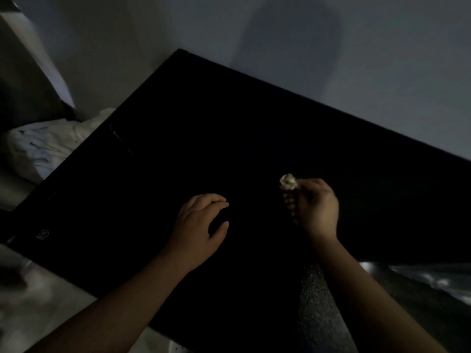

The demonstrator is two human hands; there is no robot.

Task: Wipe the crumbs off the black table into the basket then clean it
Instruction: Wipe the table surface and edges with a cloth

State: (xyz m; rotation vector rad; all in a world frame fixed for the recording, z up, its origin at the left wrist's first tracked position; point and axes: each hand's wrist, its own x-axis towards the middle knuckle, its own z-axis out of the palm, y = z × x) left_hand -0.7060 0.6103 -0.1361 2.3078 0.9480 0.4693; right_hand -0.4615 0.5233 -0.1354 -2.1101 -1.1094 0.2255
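Observation:
The black table (193, 128) fills the middle of the dim view, tilted in the frame. My right hand (318, 210) is closed around a crumpled pale wad (288, 181), paper or cloth, held just above the table's right part. My left hand (201, 222) rests on the table to the left of it, fingers curved and apart, holding nothing. No crumbs can be made out on the dark surface. A pale curved rim (175, 349) shows at the bottom edge under the table; I cannot tell whether it is the basket.
A heap of white cloth (46, 146) lies beyond the table's left edge. A grey wall stands behind the table. Shiny plastic (433, 278) sits low at the right. Pale floor shows at the lower left.

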